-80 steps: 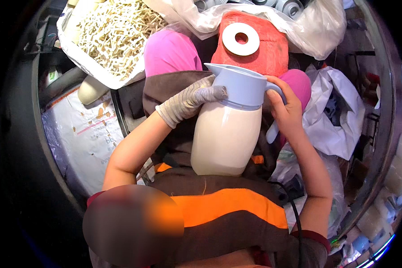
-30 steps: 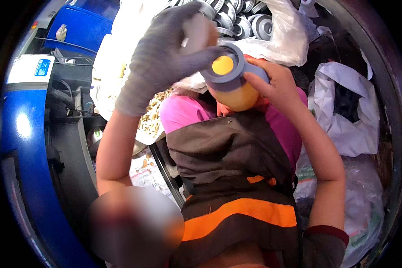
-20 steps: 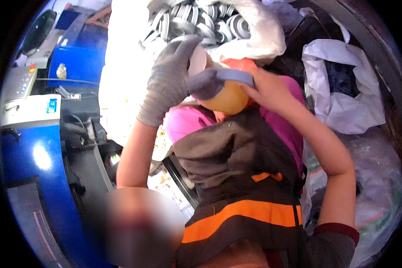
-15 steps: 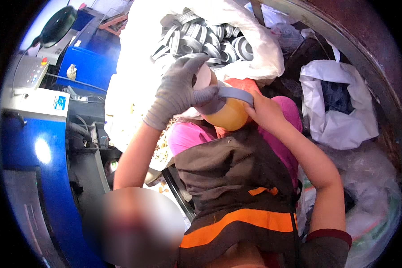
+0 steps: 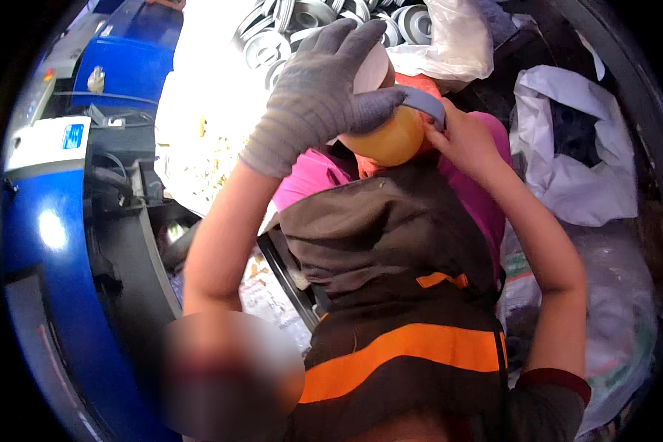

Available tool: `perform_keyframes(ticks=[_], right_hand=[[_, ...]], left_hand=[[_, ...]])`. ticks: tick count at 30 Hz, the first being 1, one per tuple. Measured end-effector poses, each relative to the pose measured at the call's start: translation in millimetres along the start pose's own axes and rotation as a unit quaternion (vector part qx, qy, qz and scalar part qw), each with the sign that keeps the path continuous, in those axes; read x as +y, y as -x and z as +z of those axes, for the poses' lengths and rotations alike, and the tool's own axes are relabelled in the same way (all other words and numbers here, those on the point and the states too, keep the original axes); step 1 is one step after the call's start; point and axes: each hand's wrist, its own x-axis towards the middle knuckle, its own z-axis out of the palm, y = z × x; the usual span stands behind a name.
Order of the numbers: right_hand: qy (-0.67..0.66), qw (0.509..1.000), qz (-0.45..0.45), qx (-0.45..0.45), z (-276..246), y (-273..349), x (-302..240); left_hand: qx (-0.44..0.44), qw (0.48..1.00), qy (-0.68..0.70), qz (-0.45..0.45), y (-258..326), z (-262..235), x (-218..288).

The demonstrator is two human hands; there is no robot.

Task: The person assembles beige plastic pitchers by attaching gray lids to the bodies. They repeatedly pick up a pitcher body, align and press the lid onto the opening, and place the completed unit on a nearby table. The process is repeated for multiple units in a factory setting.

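My left hand (image 5: 317,96), in a grey striped glove, has its fingers curled round a pale round end (image 5: 373,70) of a rounded plastic piece with a yellow body (image 5: 392,140). A curved grey band (image 5: 426,103) arches over the yellow part. The bare fingers of my right hand (image 5: 470,140) are closed on the band's right end. The piece is held over my lap, and my glove hides much of its left side. Beyond it, several grey ring-shaped plastic parts (image 5: 309,15) lie heaped in a big white sack (image 5: 217,74).
At the left stands blue machinery (image 5: 51,228) with a white panel. A white bag (image 5: 567,180) with dark contents is at the right, above clear plastic sacks (image 5: 604,295). Orange-red cloth (image 5: 420,82) lies behind the piece. A dark tray edge (image 5: 291,280) is beside my left thigh.
My head view has shifted, so the sack's heap sits higher in the picture. The gloved left hand now covers more of the piece. Both hands keep hold of it.
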Motion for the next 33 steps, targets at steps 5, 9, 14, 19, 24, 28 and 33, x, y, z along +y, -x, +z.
perform_keyframes(ticks=[5, 9, 14, 19, 24, 28, 33], right_hand=[[0.053, 0.998, 0.008, -0.032, -10.3, 2.0, -8.4], [-0.062, 0.992, 0.038, 0.101, -21.3, 7.4, -4.7], [-0.253, 0.946, 0.119, 0.162, -56.7, 11.2, 10.1], [-0.221, 0.962, 0.116, 0.113, -57.1, 13.5, 14.6], [-0.118, 0.988, 0.094, 0.014, -64.1, 8.7, -17.6], [0.018, 0.988, -0.051, -0.144, -34.6, -33.4, -59.1], [-0.391, 0.897, 0.037, -0.202, 41.5, -123.1, -72.3]], left_hand=[[0.001, 0.996, 0.085, -0.006, -2.4, 2.9, -10.5], [0.119, 0.862, 0.441, -0.221, 3.1, 1.2, -29.6], [0.063, 0.910, 0.257, -0.320, 29.4, 68.7, -51.8], [0.036, 0.962, 0.053, -0.266, 96.6, 206.4, -52.7], [0.168, 0.801, 0.512, -0.261, 69.2, 74.6, -43.0], [-0.118, 0.872, 0.419, -0.225, 96.2, 9.8, -53.2], [0.043, 0.705, 0.571, -0.419, 180.8, 13.9, -65.9]])
